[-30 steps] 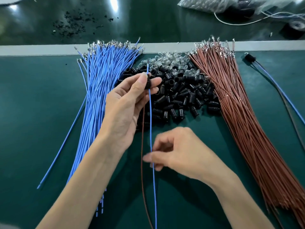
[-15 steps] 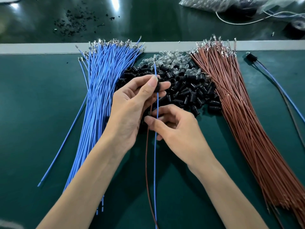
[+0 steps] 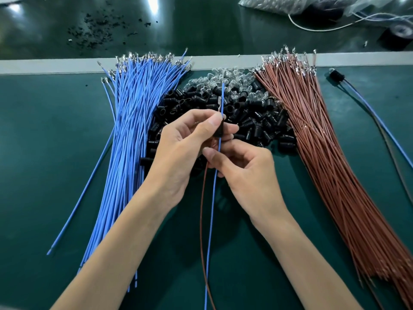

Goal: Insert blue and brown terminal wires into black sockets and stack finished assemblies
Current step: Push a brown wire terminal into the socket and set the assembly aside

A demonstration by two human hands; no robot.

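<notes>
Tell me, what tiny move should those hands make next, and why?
Probably the right hand should draw the blue wire down to seat its end in the black socket that the left hand pinches: the wire's tip stands well above the socket, while the brown wire hangs beneath it.

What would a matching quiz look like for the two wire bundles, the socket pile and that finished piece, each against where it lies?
Things:
1. blue wire bundle
2. brown wire bundle
3. black socket pile
4. finished assembly

Places:
A. between the two bundles
B. alone at the far right
C. leftmost
D. just right of the sockets

Pairs: 1-C, 2-D, 3-A, 4-B
</notes>
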